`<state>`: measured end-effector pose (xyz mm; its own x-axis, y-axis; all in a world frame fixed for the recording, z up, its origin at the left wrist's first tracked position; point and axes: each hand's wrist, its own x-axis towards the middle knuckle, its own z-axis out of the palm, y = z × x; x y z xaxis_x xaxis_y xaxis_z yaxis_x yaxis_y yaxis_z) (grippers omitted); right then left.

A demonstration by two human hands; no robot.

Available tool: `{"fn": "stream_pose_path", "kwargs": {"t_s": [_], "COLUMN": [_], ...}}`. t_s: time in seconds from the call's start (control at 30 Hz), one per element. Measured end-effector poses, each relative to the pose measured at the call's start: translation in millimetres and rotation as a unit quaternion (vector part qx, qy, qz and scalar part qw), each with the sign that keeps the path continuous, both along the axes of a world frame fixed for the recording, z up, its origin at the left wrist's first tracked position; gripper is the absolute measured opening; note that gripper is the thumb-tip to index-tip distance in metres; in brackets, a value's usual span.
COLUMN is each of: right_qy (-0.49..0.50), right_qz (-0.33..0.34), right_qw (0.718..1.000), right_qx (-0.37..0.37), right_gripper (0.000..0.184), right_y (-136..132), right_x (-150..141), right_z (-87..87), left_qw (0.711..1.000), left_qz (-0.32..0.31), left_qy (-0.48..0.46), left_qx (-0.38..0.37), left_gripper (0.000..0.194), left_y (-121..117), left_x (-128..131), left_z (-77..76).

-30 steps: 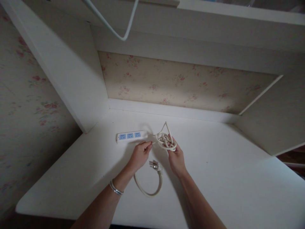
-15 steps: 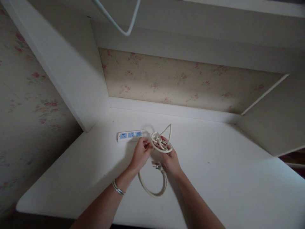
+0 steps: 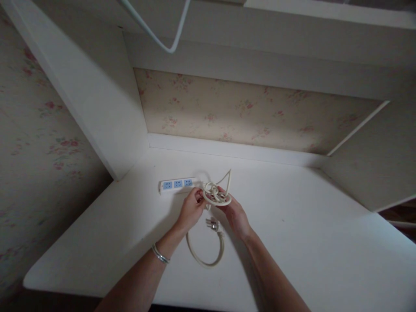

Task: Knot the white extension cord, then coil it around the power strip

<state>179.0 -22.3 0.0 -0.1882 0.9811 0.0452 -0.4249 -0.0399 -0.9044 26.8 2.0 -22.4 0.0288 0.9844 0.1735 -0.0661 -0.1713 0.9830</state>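
Between my two hands is a bundled white power cord (image 3: 216, 198), its loops tangled together above the desk. My left hand (image 3: 192, 207) pinches the cord at the bundle's left side. From the right, my right hand (image 3: 235, 216) grips the loops, with some fingers hidden behind them. The cord's plug (image 3: 213, 224), prongs pointing left, hangs or lies below the bundle at the end of a wide loop; I cannot tell which. Just beyond my left hand, a white power strip (image 3: 177, 185) with three blue socket panels lies on the desk.
The white desk (image 3: 292, 251) has an upright side panel (image 3: 107, 86) at left and another at right. Overhead runs a white shelf (image 3: 260, 56), with a pale cable loop (image 3: 170, 47) hanging in front. Floral wallpaper (image 3: 247, 108) covers the wall behind.
My right hand has shifted slightly, and the bundle has tilted and moved a little left. The plug's prongs show more clearly. The power strip stays in place.
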Motion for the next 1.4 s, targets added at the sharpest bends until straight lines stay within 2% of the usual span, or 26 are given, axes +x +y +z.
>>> {"fn": "stream_pose_path", "kwargs": {"t_s": [0.2,0.3,0.37,0.43,0.5,0.57,0.67,0.73,0.8,0.87,0.97,1.07,1.17,1.27,1.4], "right_qy": [-0.057,-0.141,-0.228,-0.317,-0.372,-0.389,-0.405,-0.42,-0.425,-0.42,-0.377,-0.326,-0.302,-0.299,-0.32], "right_qz": [-0.006,-0.003,-0.047,-0.136,-0.208,-0.249,-0.331,-0.391,-0.422,-0.426,-0.387,-0.296,-0.202,-0.164,-0.231], "right_qw": [0.998,0.988,0.962,0.914,0.87,0.853,0.834,0.811,0.797,0.799,0.837,0.89,0.923,0.931,0.909], "right_qx": [0.011,0.07,0.145,0.213,0.247,0.243,0.175,0.111,0.072,0.065,0.09,0.119,0.123,0.128,0.132], "right_gripper": [0.035,0.031,0.024,0.019,0.02,0.023,0.029,0.033,0.036,0.038,0.038,0.036,0.03,0.027,0.028], "right_y": [1,1,1,1,2,4,6,7,8,8,8,7,4,3,5], "right_x": [2,7,11,15,18,22,29,33,36,37,33,23,11,5,9], "right_z": [-3.1,-2.2,-1.9,-2.3,-3.1,-4.0,-4.3,-3.6,-2.7,-2.3,-2.9,-3.4,-2.3,-1.2,-2.7], "left_qw": [0.999,0.996,0.998,0.999,0.994,0.986,0.969,0.966,0.967,0.97,0.974,0.976,0.979,0.984,0.981], "left_qz": [-0.013,-0.029,-0.037,-0.036,-0.057,-0.112,-0.187,-0.195,-0.187,-0.173,-0.153,-0.148,-0.141,-0.118,-0.112], "left_qy": [0.028,0.053,0.032,-0.002,-0.016,-0.006,0.016,0.028,0.038,0.03,0.005,0.004,0.0,0.002,-0.024], "left_qx": [0.044,0.064,0.029,-0.04,-0.097,-0.126,-0.16,-0.17,-0.168,-0.166,-0.165,-0.161,-0.145,-0.132,-0.156], "left_gripper": [0.017,0.012,0.015,0.021,0.024,0.028,0.03,0.03,0.031,0.033,0.034,0.036,0.039,0.039,0.036], "left_y": [-6,-6,-6,-8,-9,-11,-15,-16,-18,-18,-19,-18,-17,-16,-17], "left_x": [-4,-4,-3,-1,-1,-3,-8,-10,-10,-9,-7,-4,-1,2,2], "left_z": [15.4,18.9,18.3,16.8,15.8,16.0,19.1,22.5,26.2,29.2,30.5,27.7,23.3,20.6,24.5]}}
